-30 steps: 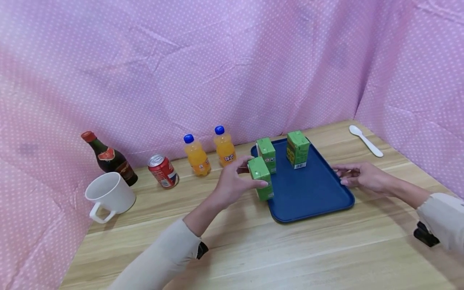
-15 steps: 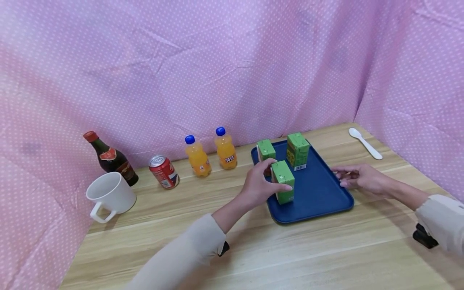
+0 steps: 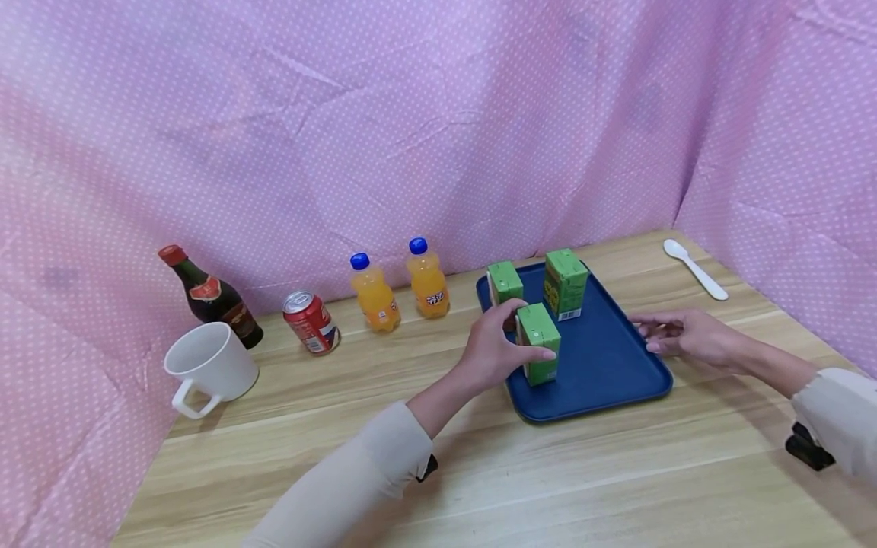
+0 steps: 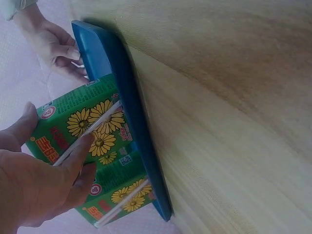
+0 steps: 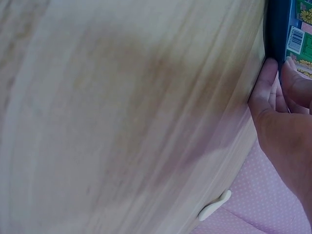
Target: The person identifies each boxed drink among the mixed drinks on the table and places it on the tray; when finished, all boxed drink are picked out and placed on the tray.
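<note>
My left hand (image 3: 488, 352) grips a green drink carton (image 3: 539, 326) by its sides, thumb on the near side. The carton stands upright over the near left part of the blue tray (image 3: 603, 373). Yellow flowers and a white straw show on the carton's side in the left wrist view, its base right at the tray's rim. Two more green cartons stand on the tray: one behind the held carton (image 3: 505, 278), another at the back right (image 3: 566, 283). My right hand (image 3: 695, 340) pinches the tray's right rim, thumb on top in the right wrist view.
Left of the tray are two orange soda bottles (image 3: 377, 301), a red can (image 3: 313, 327), a dark bottle with a red cap (image 3: 215, 301) and a white mug (image 3: 219, 365). A white spoon (image 3: 695, 270) lies at the right. A pink dotted cloth (image 3: 384, 137) hangs behind the table.
My left hand has moved right with the carton, from beyond the tray's left edge to over the tray, then held nearly still. The right hand stays at the rim.
</note>
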`<action>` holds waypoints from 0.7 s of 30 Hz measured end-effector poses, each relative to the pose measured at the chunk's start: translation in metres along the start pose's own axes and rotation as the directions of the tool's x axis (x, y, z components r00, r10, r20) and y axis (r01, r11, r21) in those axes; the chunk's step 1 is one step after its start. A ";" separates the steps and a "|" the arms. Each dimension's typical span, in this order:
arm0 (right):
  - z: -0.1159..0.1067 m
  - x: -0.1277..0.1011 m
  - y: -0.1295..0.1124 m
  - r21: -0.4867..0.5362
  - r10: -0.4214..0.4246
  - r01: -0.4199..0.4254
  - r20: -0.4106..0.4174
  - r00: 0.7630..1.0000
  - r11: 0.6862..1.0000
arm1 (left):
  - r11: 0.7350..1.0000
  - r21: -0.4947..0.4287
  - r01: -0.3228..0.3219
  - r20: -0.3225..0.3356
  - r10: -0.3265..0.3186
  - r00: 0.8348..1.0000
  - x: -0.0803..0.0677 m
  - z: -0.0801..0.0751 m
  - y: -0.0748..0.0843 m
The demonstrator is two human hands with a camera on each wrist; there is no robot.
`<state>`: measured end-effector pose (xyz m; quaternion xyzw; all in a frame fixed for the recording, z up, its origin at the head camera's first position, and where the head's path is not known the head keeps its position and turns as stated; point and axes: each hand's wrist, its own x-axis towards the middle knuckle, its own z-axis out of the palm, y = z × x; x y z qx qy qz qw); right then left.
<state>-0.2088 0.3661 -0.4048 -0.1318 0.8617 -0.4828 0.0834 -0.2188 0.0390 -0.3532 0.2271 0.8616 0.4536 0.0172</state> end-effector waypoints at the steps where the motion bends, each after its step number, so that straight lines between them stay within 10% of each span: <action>1: 0.000 0.000 0.000 0.002 0.003 -0.003 0.003 1.000 1.000 | 1.000 0.002 0.004 0.002 -0.004 1.000 0.000 0.000 0.000; 21: -0.002 -0.004 -0.004 -0.027 0.036 -0.036 0.016 0.999 0.999 | 0.998 -0.060 0.028 0.030 -0.026 0.999 -0.010 0.000 -0.002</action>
